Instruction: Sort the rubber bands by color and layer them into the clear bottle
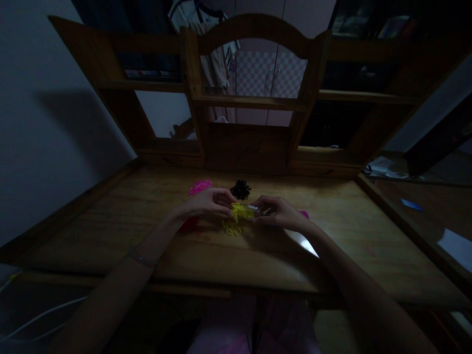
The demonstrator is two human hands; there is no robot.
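My right hand (280,213) is closed around a small clear container (250,211) that lies tilted toward the left and has a white label. Thin yellow loop-like bands (237,211) fill its left end and stick out. At that end the curled fingers of my left hand (213,201) close on the yellow bands. Just below, a loose pile of the same yellow bands (231,227) lies on the wooden desk (221,260). Beyond my hands are a pink pile (200,186) and a black pile (241,189). A red pile (190,224) is partly hidden under my left wrist.
Behind my right hand a round magenta object (305,214) shows in part. A bright shiny patch lies under my right forearm. The desk's wooden shelf unit (247,147) rises at the back, and a white paper (456,248) lies at the far right. The room is dim.
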